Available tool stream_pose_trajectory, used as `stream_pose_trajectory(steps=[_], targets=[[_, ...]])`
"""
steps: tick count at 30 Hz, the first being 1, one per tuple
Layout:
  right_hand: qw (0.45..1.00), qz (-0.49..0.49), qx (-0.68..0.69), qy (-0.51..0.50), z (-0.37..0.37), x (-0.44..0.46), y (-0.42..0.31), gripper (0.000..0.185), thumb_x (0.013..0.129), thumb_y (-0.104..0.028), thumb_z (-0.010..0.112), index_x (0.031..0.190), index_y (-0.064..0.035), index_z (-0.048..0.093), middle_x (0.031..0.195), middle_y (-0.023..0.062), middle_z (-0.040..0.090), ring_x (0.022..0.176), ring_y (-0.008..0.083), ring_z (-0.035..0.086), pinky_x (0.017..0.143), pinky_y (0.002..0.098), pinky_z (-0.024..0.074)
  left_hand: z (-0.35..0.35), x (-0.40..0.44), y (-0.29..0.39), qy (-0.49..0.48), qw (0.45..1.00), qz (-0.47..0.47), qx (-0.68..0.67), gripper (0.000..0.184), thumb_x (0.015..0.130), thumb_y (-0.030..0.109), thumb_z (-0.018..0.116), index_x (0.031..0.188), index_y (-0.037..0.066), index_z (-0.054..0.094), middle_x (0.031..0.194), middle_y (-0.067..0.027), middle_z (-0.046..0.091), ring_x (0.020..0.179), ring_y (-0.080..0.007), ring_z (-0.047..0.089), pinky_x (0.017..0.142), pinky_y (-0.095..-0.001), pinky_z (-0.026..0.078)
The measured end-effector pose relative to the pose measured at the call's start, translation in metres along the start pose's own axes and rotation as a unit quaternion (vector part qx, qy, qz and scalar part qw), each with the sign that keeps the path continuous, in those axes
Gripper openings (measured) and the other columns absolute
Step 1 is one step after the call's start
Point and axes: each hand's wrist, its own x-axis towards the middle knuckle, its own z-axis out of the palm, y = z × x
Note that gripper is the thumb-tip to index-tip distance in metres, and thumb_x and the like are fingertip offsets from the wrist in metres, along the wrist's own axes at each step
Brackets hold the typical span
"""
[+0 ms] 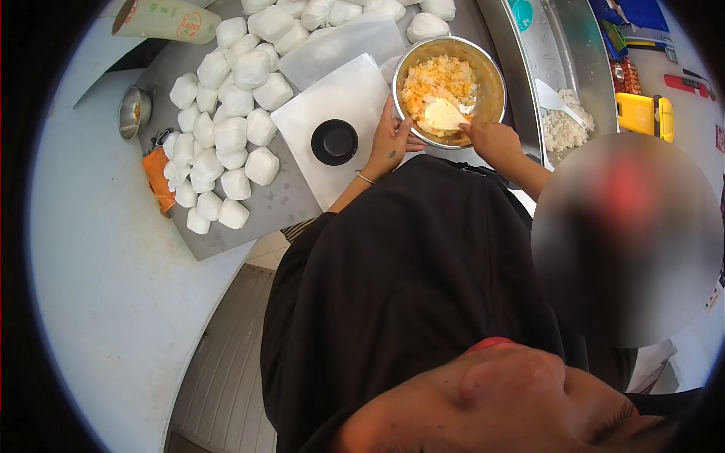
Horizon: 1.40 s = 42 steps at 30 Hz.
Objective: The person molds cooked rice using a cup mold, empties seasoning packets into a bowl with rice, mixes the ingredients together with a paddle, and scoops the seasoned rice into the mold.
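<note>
A steel bowl (498, 87) holds rice mixed with something orange (438, 79). My left hand (391, 143) rests against the bowl's near left rim, thumb at the edge and fingers spread below it. My right hand (492, 143) is closed round the handle end of a pale yellow paddle (444, 115), whose flat blade lies on the rice. Left of the bowl, a small round black dish (334, 142) sits on white paper sheets (302, 113).
Many white wrapped bundles (230, 132) cover the steel table (279, 204) on the left. A steel tray (529, 75) at the right holds white rice (563, 128) and a white scoop (550, 96). Upper left are a cup (166, 19) and a small metal bowl (133, 113).
</note>
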Motion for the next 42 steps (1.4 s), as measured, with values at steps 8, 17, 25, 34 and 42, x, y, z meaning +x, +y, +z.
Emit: stream_pose_trajectory(steps=[8, 17, 25, 34, 42], targets=[[0.995, -0.056, -0.074, 0.033, -0.017, 0.049, 0.005, 0.044, 0.098, -0.044, 0.047, 0.096, -0.0091, 0.073, 0.094, 0.0118, 0.072, 0.088, 0.0277, 0.07, 0.071, 0.0421, 0.0554, -0.003, 0.003, -0.008, 0.0, 1.0, 0.017, 0.003, 0.069, 0.101, 0.008, 0.043, 0.154, 0.018, 0.0, 0.098, -0.018, 0.061, 0.07, -0.024, 0.071, 0.061, -0.0325, 0.063], [0.997, 0.014, -0.067, -0.033, 0.007, 0.033, -0.007, 0.037, 0.096, -0.041, 0.052, 0.1, -0.0122, 0.073, 0.097, 0.0082, 0.072, 0.091, 0.0281, 0.07, 0.071, 0.043, 0.0552, -0.008, 0.008, -0.013, -0.02, 0.999, 0.028, -0.024, 0.072, 0.101, 0.014, 0.047, 0.153, 0.017, -0.003, 0.102, -0.0215, 0.062, 0.075, -0.0262, 0.071, 0.065, -0.0361, 0.063], [0.966, -0.108, -0.236, -0.013, -0.09, 0.042, 0.03, 0.025, 0.086, -0.035, 0.066, 0.101, -0.0167, 0.072, 0.098, 0.0076, 0.071, 0.096, 0.0241, 0.069, 0.075, 0.0399, 0.0549, -0.002, 0.0, 0.0, 0.004, 1.0, 0.004, -0.005, 0.069, 0.101, 0.008, 0.042, 0.154, 0.017, -0.001, 0.098, -0.0197, 0.061, 0.071, -0.0262, 0.071, 0.062, -0.0347, 0.063], [0.97, -0.215, 0.111, 0.003, 0.006, 0.034, 0.029, 0.031, 0.086, -0.027, 0.068, 0.103, -0.0046, 0.056, 0.088, 0.0204, 0.066, 0.088, 0.0365, 0.066, 0.074, 0.0469, 0.0503, -0.01, 0.0, 0.004, -0.029, 0.998, -0.024, -0.041, 0.068, 0.103, 0.011, 0.038, 0.154, 0.02, -0.004, 0.102, -0.0196, 0.06, 0.076, -0.0277, 0.071, 0.067, -0.0355, 0.063], [0.846, 0.021, 0.499, -0.19, 0.007, 0.053, 0.039, 0.028, 0.089, -0.029, 0.072, 0.083, -0.0087, 0.054, 0.053, -0.0057, 0.045, 0.035, 0.005, 0.03, 0.035, 0.023, 0.0199, -0.015, 0.001, -0.006, -0.048, 0.999, -0.014, -0.015, 0.065, 0.104, 0.013, 0.036, 0.154, 0.021, -0.005, 0.101, -0.0189, 0.061, 0.078, -0.0264, 0.071, 0.068, -0.0343, 0.062]])
